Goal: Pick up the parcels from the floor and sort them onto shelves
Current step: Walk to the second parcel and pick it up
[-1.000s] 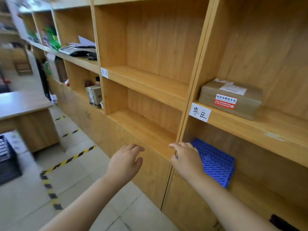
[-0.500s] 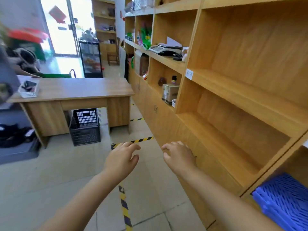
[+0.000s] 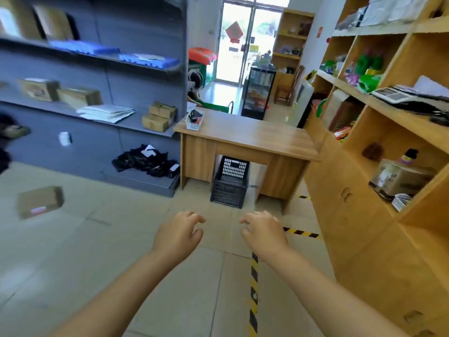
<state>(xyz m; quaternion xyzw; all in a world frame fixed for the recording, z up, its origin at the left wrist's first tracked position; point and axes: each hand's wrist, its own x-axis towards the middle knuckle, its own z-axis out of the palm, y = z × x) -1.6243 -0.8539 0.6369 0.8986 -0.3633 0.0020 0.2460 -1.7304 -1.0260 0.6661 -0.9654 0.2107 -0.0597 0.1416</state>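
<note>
My left hand (image 3: 178, 233) and right hand (image 3: 263, 231) hang empty, fingers loosely curled. One brown cardboard parcel (image 3: 40, 201) lies on the tiled floor (image 3: 97, 263); one black plastic crate (image 3: 230, 182) sits under one wooden desk (image 3: 247, 135).

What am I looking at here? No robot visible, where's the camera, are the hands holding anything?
There is no machine here: a person wears one wide-angle camera on the head, looking forward and down, so every picture comes from that spot. The two bare arms reaching in from the bottom are the wearer's own. The left hand and right hand hang over the tiled floor with fingers loosely curled, holding nothing. A cardboard parcel lies on the floor at far left, blurred. Ahead stands a wooden desk with a black crate under it. Grey shelves with boxes are on the left, wooden shelves on the right.
</note>
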